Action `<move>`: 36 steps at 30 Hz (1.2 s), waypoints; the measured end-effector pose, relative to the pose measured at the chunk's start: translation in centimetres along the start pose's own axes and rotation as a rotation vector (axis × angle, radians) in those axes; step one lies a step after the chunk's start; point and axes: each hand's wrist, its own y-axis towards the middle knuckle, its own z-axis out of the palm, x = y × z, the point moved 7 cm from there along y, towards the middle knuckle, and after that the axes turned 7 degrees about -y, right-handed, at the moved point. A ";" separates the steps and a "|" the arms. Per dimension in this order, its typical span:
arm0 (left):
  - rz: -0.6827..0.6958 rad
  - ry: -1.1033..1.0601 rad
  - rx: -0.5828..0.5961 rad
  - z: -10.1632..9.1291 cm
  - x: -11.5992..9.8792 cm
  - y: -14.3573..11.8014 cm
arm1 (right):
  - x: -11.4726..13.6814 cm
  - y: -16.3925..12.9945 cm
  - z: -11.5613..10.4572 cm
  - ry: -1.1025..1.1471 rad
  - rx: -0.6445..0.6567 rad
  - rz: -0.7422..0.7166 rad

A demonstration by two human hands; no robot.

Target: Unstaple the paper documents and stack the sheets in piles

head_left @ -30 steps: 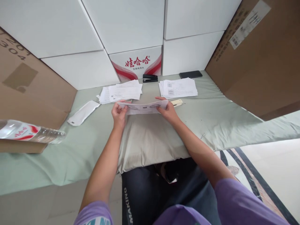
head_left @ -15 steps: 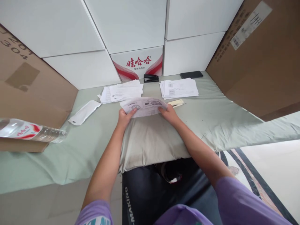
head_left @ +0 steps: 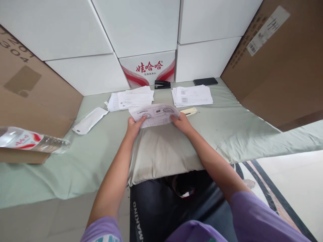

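Between my two hands is a printed sheet of paper (head_left: pixel 158 117) with dark round and oval stamps, tilted and slightly curved. My left hand (head_left: pixel 135 126) pinches its left edge, thumb on top. At the right edge my right hand (head_left: pixel 181 122) grips it the same way; the fingers underneath are hidden. Just beyond the right hand lies a cream utility knife (head_left: pixel 189 111). Behind the sheet are a left stack of papers (head_left: pixel 136 97) and a right stack of papers (head_left: pixel 193 95). A black stapler (head_left: pixel 162 84) rests between the stacks, against a box.
A black phone (head_left: pixel 205 81) lies at the back right. On the left are a white packet (head_left: pixel 90 121) and a water bottle (head_left: pixel 32 139) on its side. White boxes (head_left: pixel 141 27) wall off the back; a left carton (head_left: pixel 32 90) and a right carton (head_left: pixel 275 74) flank the green cloth (head_left: pixel 101 161).
The sheet has tilted slightly, showing a little more of its printed face. Both hands keep their hold in nearly the same place. The view has shifted very slightly.
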 end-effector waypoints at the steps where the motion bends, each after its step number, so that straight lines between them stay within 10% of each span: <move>1: 0.002 0.006 0.009 0.1 0.0 0.0 | -0.1 0.0 0.0 0.005 -0.005 0.007; 18: 0.019 0.024 -0.050 -0.5 0.2 0.4 | 1.3 0.1 -2.4 0.264 -0.073 0.026; 36: 0.106 0.251 0.065 -0.3 -1.5 0.2 | 2.5 -0.6 -4.0 -0.126 -0.253 -0.135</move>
